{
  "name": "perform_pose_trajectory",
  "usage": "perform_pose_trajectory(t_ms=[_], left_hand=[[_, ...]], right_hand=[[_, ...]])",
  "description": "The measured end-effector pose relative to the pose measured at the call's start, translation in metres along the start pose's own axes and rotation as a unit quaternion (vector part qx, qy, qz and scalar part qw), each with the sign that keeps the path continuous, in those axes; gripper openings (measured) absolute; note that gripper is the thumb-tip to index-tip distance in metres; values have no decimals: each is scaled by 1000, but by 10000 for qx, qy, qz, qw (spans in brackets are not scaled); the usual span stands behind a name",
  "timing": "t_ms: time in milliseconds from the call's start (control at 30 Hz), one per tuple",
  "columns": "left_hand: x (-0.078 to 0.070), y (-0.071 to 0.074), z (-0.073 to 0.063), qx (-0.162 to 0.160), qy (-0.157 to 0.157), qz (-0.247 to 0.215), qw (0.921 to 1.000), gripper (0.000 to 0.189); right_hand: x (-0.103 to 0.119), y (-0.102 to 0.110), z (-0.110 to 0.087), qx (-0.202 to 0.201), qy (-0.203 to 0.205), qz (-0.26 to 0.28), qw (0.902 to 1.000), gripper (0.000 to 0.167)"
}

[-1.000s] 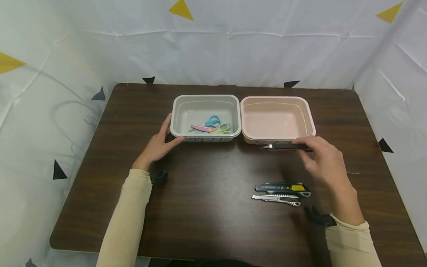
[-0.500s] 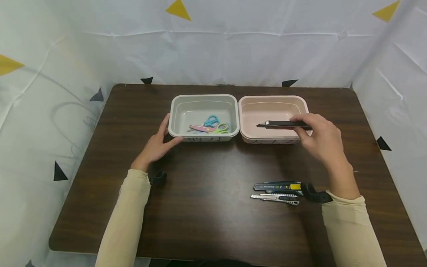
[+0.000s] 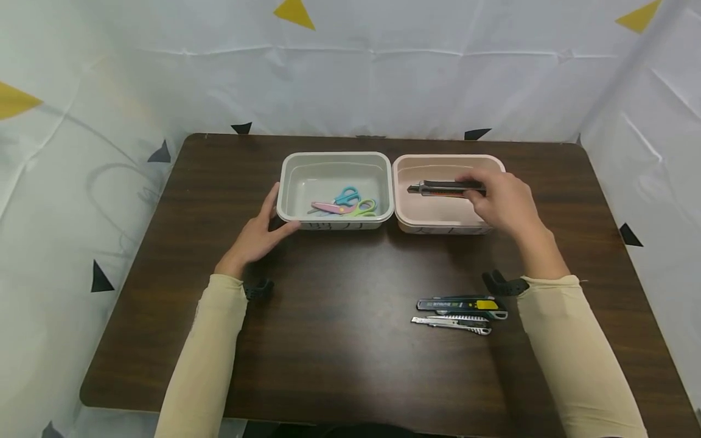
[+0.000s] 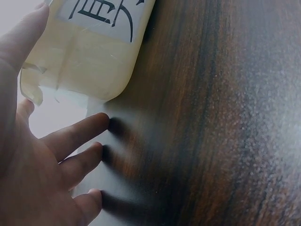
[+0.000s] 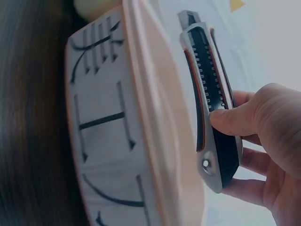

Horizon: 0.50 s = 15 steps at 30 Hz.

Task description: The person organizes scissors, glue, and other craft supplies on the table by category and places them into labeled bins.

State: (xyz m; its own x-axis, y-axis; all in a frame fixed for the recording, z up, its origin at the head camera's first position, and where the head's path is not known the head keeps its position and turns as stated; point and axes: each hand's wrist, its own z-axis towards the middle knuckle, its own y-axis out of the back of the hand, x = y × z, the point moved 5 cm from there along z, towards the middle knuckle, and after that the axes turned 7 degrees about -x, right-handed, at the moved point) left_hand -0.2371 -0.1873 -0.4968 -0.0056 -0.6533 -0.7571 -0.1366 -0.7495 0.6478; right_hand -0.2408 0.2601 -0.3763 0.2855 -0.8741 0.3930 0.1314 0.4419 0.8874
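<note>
My right hand holds a black-and-silver utility knife with orange trim. Thumb and fingers pinch its body, and its blade end points left, over the inside of the pink bin. My left hand rests at the front left corner of the grey bin, its thumb along the front and a finger along the left side. The lower fingers are spread and hold nothing. Inside the grey bin lie several small scissors in pink, blue and green.
On the table, in front of the pink bin, lie a dark utility knife with a yellow patch and a silver utility knife. The two bins stand side by side. A white sheet hangs behind the table.
My right hand has carried the utility knife from in front of the pink bin up over its rim, then leftward above its inside. The left hand has stayed at the grey bin.
</note>
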Motion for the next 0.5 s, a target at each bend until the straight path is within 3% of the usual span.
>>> perform_pose_trajectory(t_ms=[267,500], left_hand=[[-3,0,0,-5,-41,-9,10000,92],[-2,-1,1,25,-46,-24,10000,91]], right_hand=[[-23,-30,15,843,-182,71,9962,24],[-28,-46,30,1133,176,112,9933,21]])
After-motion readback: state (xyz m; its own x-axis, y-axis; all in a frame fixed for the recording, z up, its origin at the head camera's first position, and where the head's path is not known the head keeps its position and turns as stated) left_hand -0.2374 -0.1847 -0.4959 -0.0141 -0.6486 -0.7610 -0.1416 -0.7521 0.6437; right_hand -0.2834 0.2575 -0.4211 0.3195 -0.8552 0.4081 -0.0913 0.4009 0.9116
